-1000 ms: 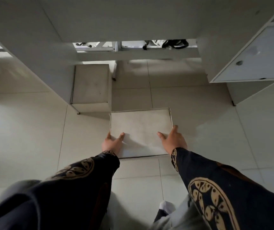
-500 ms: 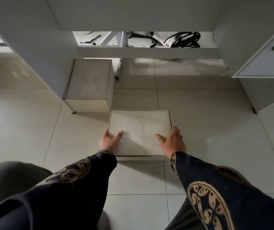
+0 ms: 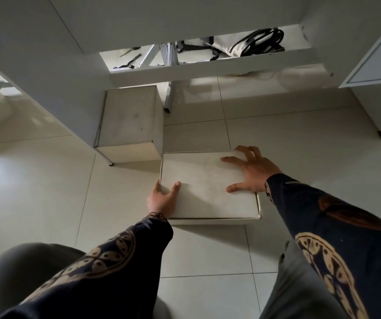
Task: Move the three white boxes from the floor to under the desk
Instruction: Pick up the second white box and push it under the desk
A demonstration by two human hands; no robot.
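Note:
A flat white box [image 3: 205, 189] lies on the tiled floor in front of the desk opening. My left hand [image 3: 163, 198] grips its near left edge, thumb on the lid. My right hand [image 3: 251, 170] rests spread on the lid's right side, fingers reaching toward the far right corner. A taller white box [image 3: 129, 118] stands under the desk at the left, against the desk's side panel [image 3: 46, 72]; the flat box's far left corner sits next to its front right corner. No third box shows.
A white drawer cabinet [image 3: 378, 63] closes the opening on the right. A white metal leg [image 3: 168, 88] stands behind the tall box. Beyond the desk's rear crossbar [image 3: 217, 69] lie a bag and black straps [image 3: 257, 43]. Tiled floor stretches between box and cabinet.
The flat box has slid forward to the tall box. My right hand moved from the near right corner up the lid and spread out. The camera dropped closer.

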